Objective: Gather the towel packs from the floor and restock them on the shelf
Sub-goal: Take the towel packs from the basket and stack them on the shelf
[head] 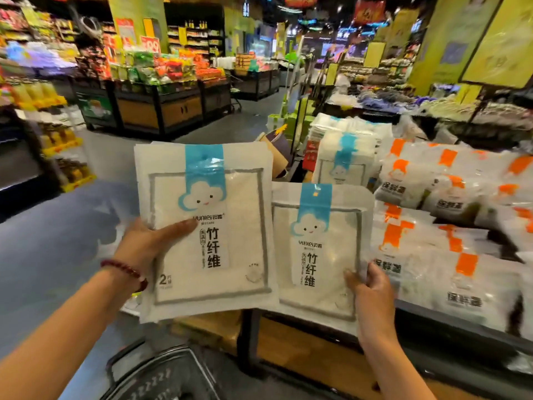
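While the left hand (150,243) grips the big towel pack (207,226) by its side, thumb on the front, the right hand (372,287) pinches the small towel pack (317,249) at its bottom corner. Both packs are up in the air, side by side, near the shelf (450,323) — blue packs (343,151) and orange packs (432,197) lie there.

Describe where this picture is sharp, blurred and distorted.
Head view: the larger towel pack in the left hand and smaller towel pack in the right hand are sharp, print legible; far shelves blur; yellow signs at right lean from wide-angle distortion.
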Tool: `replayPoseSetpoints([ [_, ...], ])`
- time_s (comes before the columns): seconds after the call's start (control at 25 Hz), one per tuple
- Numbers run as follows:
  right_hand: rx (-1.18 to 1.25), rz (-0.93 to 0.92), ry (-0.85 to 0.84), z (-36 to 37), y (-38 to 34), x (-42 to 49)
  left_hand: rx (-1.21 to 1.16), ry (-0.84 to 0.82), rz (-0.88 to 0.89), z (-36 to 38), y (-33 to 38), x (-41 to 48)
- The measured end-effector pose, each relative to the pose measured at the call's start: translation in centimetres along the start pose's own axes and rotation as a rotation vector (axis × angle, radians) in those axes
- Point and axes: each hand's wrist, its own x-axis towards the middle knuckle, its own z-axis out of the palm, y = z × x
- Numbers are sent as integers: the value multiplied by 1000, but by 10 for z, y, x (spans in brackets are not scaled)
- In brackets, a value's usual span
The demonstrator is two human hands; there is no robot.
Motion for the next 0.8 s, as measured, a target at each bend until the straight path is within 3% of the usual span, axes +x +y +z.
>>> replayPoseSetpoints([
  [0.16,-14,-11,129,-61,1,39,9,-82,-17,83,-31,41],
  [0.36,-50,-40,280,-116,20,108,64,-30,-32,172,-74,88],
  [0.68,-187,-22,470,-133,54,175,82,-9,-167,210,-170,171],
  [0.8,-163,-24,514,-130,60,193,135,-77,-219,222,-198,200],
])
